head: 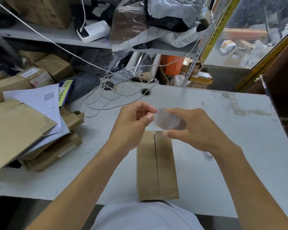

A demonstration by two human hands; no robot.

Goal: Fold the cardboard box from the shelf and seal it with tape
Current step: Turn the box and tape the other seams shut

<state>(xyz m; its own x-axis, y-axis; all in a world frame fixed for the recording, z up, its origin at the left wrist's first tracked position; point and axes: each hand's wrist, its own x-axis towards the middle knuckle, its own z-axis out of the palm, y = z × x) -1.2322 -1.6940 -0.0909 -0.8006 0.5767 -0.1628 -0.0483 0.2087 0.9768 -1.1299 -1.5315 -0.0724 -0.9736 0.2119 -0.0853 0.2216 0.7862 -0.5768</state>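
Both hands hover above the far end of a closed brown cardboard box [157, 165], held close together with a roll of clear packing tape [169, 120] between them. The right hand [198, 130] wraps around the roll, thumb below and fingers over its far side. The left hand [131, 125] pinches the loose end of the tape between thumb and forefinger, just beside the roll. The roll is blurred, so its core cannot be made out.

The box lies flat on the white desk [223, 130], long and narrow, one short end at the near edge of the desk, against the person's white shirt [143, 216], and the other end just under the hands. Its two top flaps meet in a seam running lengthwise down the middle, and a glossy strip shows along that seam at the far end.

At the left edge of the desk sits a pile of flattened brown cardboard sheets [15, 130] with white printed papers [40, 100] tucked among them. A loose white cable [106, 95] coils near the far edge, next to a round cable hole [146, 92] in the desktop.
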